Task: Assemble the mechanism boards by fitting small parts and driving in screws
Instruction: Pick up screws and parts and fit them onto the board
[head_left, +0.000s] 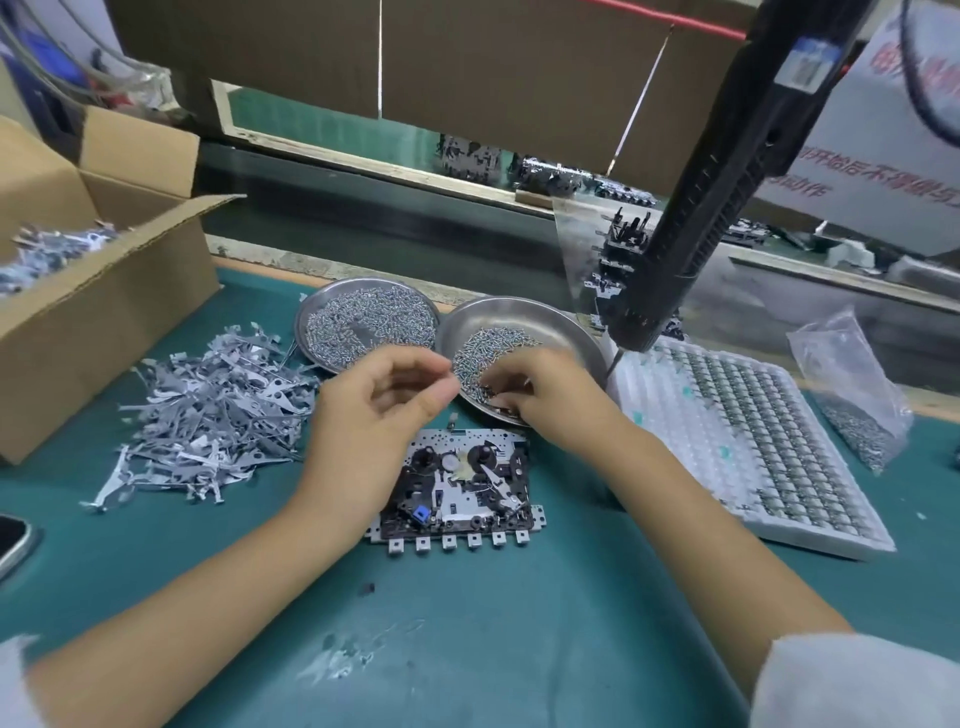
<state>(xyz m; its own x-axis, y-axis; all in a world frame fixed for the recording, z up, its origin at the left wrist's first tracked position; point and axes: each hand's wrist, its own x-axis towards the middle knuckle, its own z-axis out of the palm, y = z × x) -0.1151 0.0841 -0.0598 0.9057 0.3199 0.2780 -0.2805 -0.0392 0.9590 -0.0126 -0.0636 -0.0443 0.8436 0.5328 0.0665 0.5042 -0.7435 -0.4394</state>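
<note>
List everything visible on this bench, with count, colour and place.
Board: one, black and silver, centre of mat.
Mat: one, teal, covers the bench.
Dishes: two, steel, holding screws; left dish, right dish.
Levers: a pile, grey, left of board.
Box: one, brown, far left, holding more grey parts.
Tray: one, white, right.
Bag: one, clear, far right.
Screwdriver: one, black, hanging above tray.
Phone: one, left edge.
Left hand: fingers curled, above board.
Right hand: picking in right dish.

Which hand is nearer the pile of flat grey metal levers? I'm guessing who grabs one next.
Left. The left hand hovers just right of the lever pile. The right hand is farther right, its fingers in the screw dish.
</note>
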